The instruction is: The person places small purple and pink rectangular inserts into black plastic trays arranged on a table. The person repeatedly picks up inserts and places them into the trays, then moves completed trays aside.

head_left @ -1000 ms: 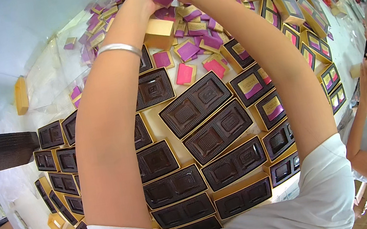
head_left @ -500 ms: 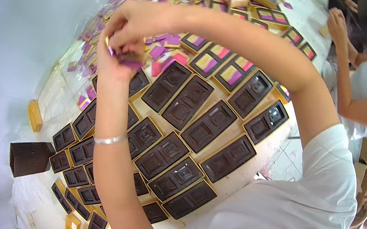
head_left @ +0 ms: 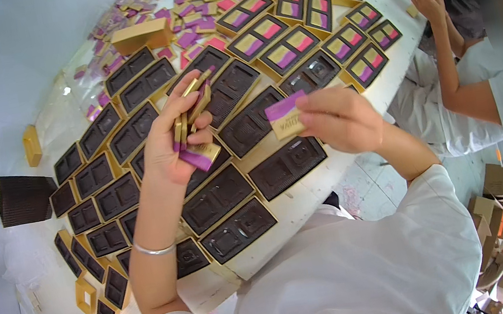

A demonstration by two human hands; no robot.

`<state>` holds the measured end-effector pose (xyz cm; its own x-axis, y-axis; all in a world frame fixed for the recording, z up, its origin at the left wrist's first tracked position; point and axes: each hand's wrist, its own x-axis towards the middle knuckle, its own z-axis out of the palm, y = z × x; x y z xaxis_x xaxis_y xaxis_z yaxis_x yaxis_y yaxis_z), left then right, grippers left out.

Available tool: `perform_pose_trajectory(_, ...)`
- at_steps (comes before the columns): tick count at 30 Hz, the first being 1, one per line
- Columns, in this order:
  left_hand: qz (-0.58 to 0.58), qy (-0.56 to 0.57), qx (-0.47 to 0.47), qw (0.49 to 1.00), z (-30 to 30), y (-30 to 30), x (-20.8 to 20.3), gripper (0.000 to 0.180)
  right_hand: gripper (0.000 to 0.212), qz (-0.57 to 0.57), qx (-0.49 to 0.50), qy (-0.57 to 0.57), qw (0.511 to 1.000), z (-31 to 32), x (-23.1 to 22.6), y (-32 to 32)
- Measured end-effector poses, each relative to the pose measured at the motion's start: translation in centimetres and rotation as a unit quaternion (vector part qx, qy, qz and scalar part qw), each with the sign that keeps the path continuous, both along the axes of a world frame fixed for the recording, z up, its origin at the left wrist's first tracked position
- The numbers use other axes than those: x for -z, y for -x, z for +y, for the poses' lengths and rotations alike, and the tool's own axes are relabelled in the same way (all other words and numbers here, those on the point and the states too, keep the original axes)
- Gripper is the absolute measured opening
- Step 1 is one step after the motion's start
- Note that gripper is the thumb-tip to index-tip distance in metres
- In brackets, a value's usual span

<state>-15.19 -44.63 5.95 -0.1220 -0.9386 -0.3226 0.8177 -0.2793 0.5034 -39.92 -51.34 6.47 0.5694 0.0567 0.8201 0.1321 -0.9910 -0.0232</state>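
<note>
My left hand (head_left: 170, 140) grips a fanned stack of flat gold-and-purple packets (head_left: 192, 130), held above the table. My right hand (head_left: 337, 119) pinches a single gold-and-purple packet (head_left: 285, 117) just to the right of that stack. Below both hands lie rows of dark brown moulded trays in gold box bases (head_left: 224, 195), their compartments bare. A silver bangle (head_left: 154, 249) circles my left wrist.
Further along the white table (head_left: 302, 198), boxes filled with purple, pink and gold packets (head_left: 287, 51) lie in rows, past them a loose heap of packets (head_left: 187, 8). A stack of dark trays (head_left: 22, 198) sits at left. Another person (head_left: 485, 84) works at right.
Both hands have come back from the far packet heap toward me. The left now holds a stack of packets, and the right has drawn one packet away from it.
</note>
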Motion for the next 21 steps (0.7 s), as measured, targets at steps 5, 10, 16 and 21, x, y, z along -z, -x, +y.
perform_pose_trajectory(5,-0.025,-0.018,0.087,0.996,1.6,3.1,-0.4,0.042,0.023,-0.011,0.088,-0.195,0.977,2.4,1.2,1.4)
perform_pose_trajectory(10,-0.07,-0.025,0.082,0.994,2.4,3.2,-0.5,0.042,0.016,-0.031,0.197,-0.44,0.875,-0.2,2.6,2.5)
perform_pose_trajectory(16,-0.112,-0.03,0.058,0.992,2.5,2.4,-1.2,0.043,0.022,0.322,0.329,-0.07,0.885,-2.6,3.7,1.7)
perform_pose_trajectory(21,-0.13,-0.023,0.042,0.99,3.4,2.3,-1.9,0.041,0.034,0.248,0.212,-0.176,0.929,-4.9,1.9,3.3)
